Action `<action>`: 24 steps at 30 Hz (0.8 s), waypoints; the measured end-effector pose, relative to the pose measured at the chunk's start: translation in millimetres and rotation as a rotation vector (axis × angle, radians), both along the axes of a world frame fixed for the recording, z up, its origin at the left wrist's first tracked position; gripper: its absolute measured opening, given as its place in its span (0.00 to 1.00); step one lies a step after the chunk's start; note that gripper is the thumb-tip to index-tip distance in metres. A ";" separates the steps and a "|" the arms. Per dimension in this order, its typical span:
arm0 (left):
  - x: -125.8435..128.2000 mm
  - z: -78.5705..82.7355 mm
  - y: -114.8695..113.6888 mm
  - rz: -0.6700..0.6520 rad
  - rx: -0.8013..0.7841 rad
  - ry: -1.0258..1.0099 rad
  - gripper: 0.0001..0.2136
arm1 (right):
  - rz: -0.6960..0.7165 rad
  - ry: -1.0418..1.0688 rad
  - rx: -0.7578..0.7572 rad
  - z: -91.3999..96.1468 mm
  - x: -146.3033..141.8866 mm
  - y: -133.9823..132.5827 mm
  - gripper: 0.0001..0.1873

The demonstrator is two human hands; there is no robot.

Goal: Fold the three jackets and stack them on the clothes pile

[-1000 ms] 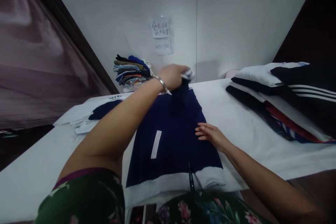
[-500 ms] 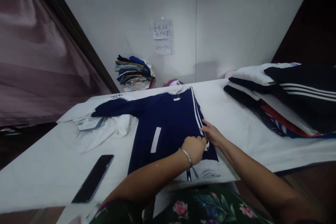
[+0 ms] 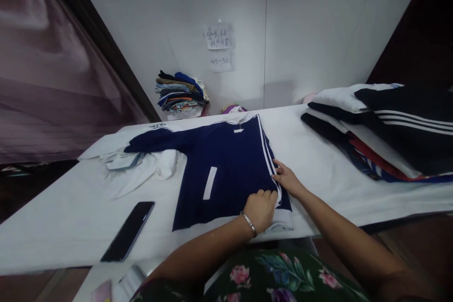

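Observation:
A navy blue jacket with a pale hem lies on the white-covered table. Its left-side sleeve stretches out to the left, while the other, with white stripes, lies folded down along the right edge. My left hand, with a silver bracelet at the wrist, is closed on the cuff end of the striped sleeve near the hem; its fingertips are partly hidden. Just above and to the right, my right hand rests against the sleeve's outer edge, thumb and forefinger apart and touching the cloth.
A black phone lies left of the jacket. White garments sit under and around the outstretched sleeve. Folded clothes are piled at the right, and another clothes stack stands by the wall. Paper notes hang on the wall.
My left hand has moved slightly down toward the hem along the striped sleeve, which lies straighter at its cuff. My right hand stays at the sleeve's edge. More of the pale hem shows.

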State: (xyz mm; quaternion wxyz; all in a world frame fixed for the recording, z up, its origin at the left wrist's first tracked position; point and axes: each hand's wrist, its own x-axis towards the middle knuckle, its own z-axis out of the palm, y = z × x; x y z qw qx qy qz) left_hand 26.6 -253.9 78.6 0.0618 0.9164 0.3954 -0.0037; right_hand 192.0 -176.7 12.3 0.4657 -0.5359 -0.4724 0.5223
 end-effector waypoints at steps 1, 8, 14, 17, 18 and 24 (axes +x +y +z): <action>-0.8 -0.4 -2.6 -0.001 0.020 -0.022 0.20 | 0.016 -0.075 0.022 -2.4 1.5 -1.9 0.38; 4.4 -8.0 -9.9 -0.010 -0.041 0.017 0.19 | 0.071 -0.912 0.374 26.0 0.0 -4.5 0.27; 8.1 -6.6 -14.6 0.041 -0.023 -0.016 0.35 | 0.218 -1.059 0.501 36.9 -17.8 18.0 0.30; 2.1 -8.5 -21.0 0.005 0.007 -0.024 0.42 | 0.341 -1.108 0.334 13.5 -18.3 25.1 0.30; -0.3 -9.5 -23.0 -0.023 0.022 -0.023 0.42 | 0.355 -1.087 0.313 6.9 -16.5 27.9 0.30; -4.9 -12.9 -27.1 -0.151 0.060 -0.002 0.27 | 0.096 -0.911 0.233 1.9 6.4 63.4 0.25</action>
